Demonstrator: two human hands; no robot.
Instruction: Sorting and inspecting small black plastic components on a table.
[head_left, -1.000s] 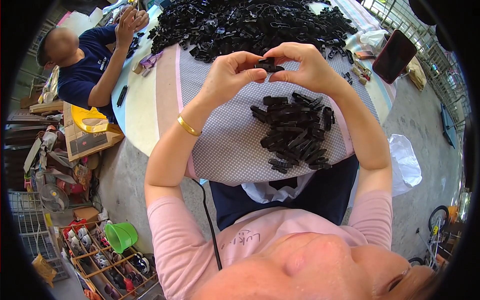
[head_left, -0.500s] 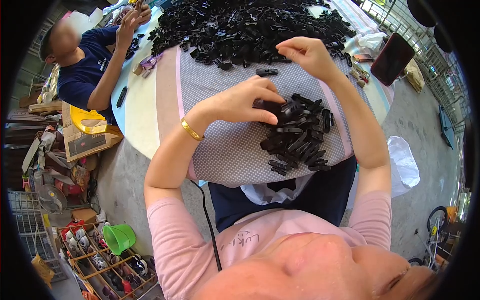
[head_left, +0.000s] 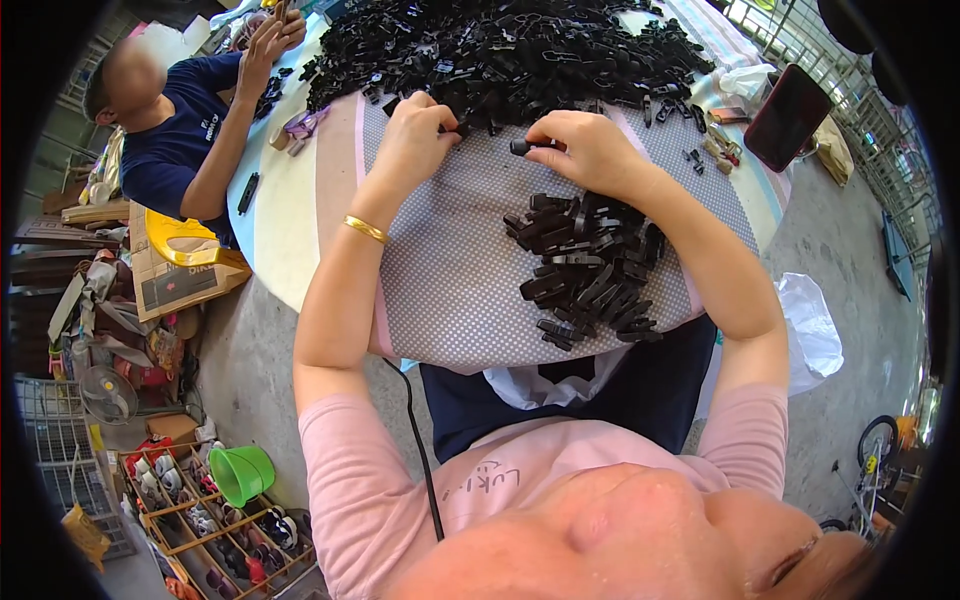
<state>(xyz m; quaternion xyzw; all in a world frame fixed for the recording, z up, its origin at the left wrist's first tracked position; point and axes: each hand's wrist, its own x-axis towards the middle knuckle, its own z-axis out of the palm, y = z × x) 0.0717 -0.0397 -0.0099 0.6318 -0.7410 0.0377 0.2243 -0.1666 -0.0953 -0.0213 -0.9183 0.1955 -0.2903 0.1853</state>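
Note:
A large heap of small black plastic pieces that look like clips [head_left: 500, 50] covers the far part of the table. At its near edge my left hand [head_left: 412, 140] is closed, fingertips pinched at a dark piece among the others; whether it grips that piece is hard to see. To its right, my right hand [head_left: 590, 150] holds a black clip [head_left: 520, 147] between thumb and fingers, its end sticking out to the left. Nearer me, below the right hand, lies a smaller pile of black clips [head_left: 590, 270], touched by neither hand.
The round table has a dotted, striped cloth [head_left: 440, 300]. A phone [head_left: 787, 118] stands at the right, near small loose items [head_left: 718, 150]. Across at the left sits another person [head_left: 185, 140] with raised hands. A lone black clip [head_left: 248, 193] lies near that person. A white bag [head_left: 810, 325] is beside me.
My left hand has left the smaller pile and moved away from me to the big heap's edge. My right hand has come down toward me and now holds a clip.

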